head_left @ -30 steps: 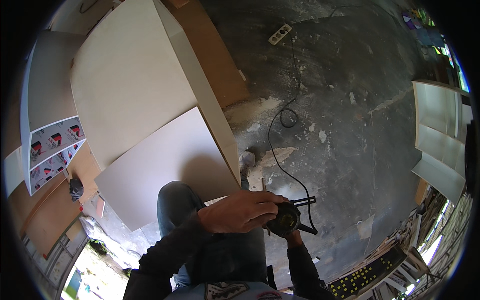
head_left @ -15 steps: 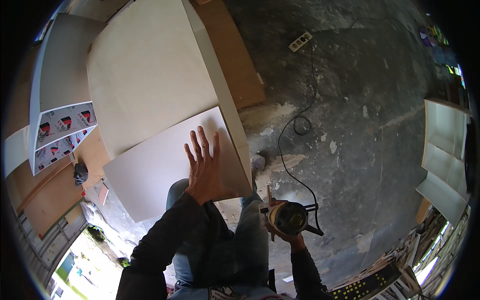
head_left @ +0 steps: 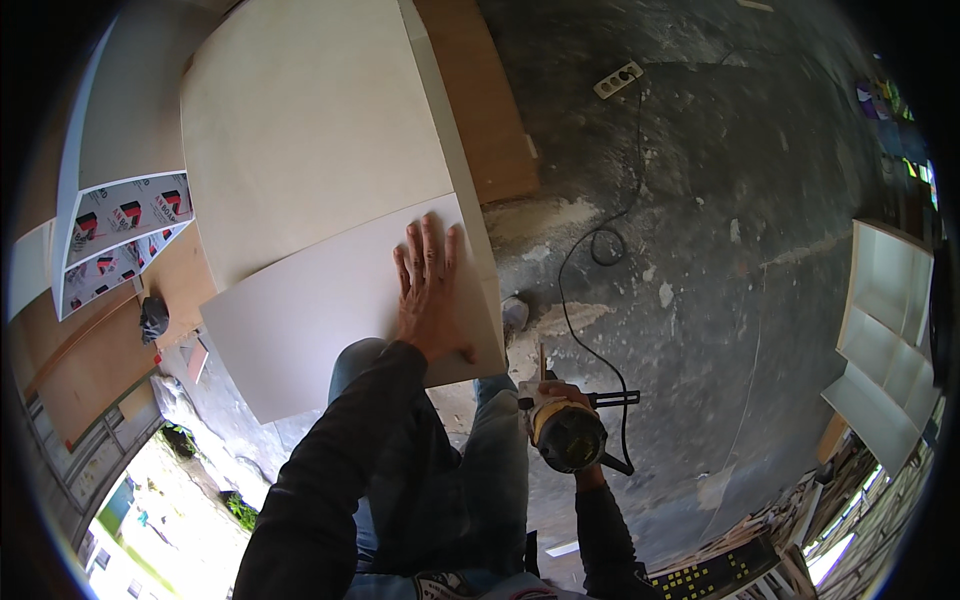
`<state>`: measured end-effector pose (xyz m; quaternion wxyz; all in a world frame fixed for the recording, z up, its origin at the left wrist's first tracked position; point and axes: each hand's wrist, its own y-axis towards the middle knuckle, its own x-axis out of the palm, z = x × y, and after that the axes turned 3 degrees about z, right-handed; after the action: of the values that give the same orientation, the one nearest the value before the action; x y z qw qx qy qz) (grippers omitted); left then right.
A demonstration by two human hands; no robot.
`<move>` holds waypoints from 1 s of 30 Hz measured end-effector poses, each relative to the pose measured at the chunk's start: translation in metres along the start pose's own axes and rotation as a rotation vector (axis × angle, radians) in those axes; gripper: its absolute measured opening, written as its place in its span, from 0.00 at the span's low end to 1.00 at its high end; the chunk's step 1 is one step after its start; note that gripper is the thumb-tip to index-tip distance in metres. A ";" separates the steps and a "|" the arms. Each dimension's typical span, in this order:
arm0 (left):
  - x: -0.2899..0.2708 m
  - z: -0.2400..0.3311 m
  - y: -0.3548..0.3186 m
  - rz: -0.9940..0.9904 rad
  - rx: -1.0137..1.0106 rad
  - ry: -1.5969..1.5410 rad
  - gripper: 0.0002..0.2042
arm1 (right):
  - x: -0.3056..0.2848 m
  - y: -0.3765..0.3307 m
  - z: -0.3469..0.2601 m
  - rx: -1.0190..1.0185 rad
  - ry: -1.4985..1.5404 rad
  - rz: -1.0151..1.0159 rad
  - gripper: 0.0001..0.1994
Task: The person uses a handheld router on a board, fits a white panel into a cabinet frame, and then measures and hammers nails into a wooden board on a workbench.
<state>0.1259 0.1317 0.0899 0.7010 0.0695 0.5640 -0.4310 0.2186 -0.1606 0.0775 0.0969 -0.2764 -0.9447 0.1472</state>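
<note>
My left hand (head_left: 430, 310) lies flat with spread fingers on a loose white board (head_left: 310, 310), near its right end. That board rests at an angle on top of a large cream-coloured cabinet carcass (head_left: 310, 120), and its near edge overhangs my knee. To the right of my legs, above the floor, my right hand (head_left: 590, 476) is closed round a corded router (head_left: 568, 430) with a black and yellow body. Its round black top faces up. A black bracket sticks out from its right side. Part of my right hand is hidden behind the tool.
The router's black cord (head_left: 577, 310) loops across the grey concrete floor (head_left: 720, 250) to a power strip (head_left: 618, 80). A white cabinet with shelves (head_left: 885, 310) stands far right. At left are another white cabinet (head_left: 135, 120), brown panels (head_left: 110, 385) and a black bag (head_left: 153, 318).
The router has tilted and turned in my right hand, its top now lower and nearer me. My left hand stays flat on the white board. The whole view has shifted slightly.
</note>
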 end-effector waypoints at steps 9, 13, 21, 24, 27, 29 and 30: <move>0.004 -0.008 0.002 -0.013 0.011 -0.001 0.76 | 0.019 0.010 -0.012 -0.156 -0.260 -0.044 0.24; 0.000 -0.009 0.003 -0.008 -0.001 -0.015 0.75 | 0.026 0.022 -0.015 -0.269 -0.346 -0.127 0.26; 0.003 -0.008 0.002 0.037 -0.036 -0.087 0.73 | 0.030 0.031 -0.017 -0.292 -0.338 -0.221 0.25; 0.001 -0.008 0.003 0.021 -0.048 -0.086 0.74 | 0.030 0.032 -0.010 -0.279 -0.339 -0.267 0.24; 0.002 -0.009 0.002 0.023 -0.040 -0.096 0.74 | 0.033 0.030 -0.008 -0.282 -0.333 -0.255 0.23; -0.001 -0.010 0.002 0.017 -0.038 -0.081 0.73 | 0.032 0.032 -0.008 -0.300 -0.334 -0.271 0.24; -0.002 -0.010 0.003 0.013 -0.035 -0.074 0.73 | 0.032 0.033 -0.008 -0.309 -0.335 -0.278 0.24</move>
<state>0.1209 0.1400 0.0869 0.7255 0.0447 0.5446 -0.4185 0.2103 -0.1146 0.0777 -0.0846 -0.1272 -0.9878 0.0303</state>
